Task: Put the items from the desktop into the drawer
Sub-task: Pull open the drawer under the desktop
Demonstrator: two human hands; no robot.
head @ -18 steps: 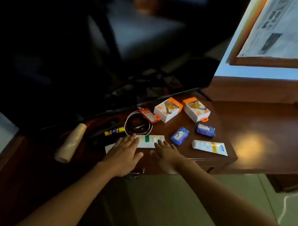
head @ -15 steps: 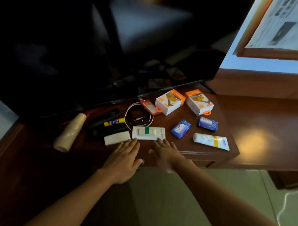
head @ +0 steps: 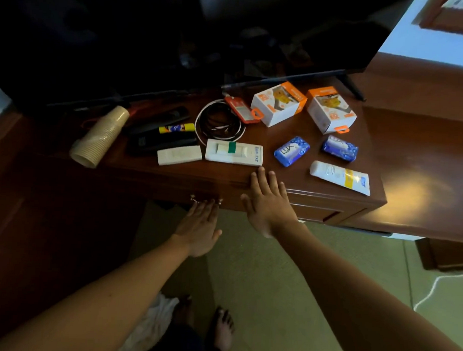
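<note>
Left hand (head: 200, 227) flat, fingertips at drawer (head: 171, 191) handle

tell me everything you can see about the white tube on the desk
The white tube looks like soft plastic, with a yellow band and a blue label patch near its wider crimped end; the print is too small to read. It lies flat on the wooden desktop near the front right corner, narrower cap end pointing left, slightly angled. Nothing touches it; the right hand rests apart, to its left.

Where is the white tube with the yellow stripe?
The white tube with the yellow stripe lies on the wooden desktop near its front right corner, just below the two blue soap packets, to the right of the person's right hand.
</note>
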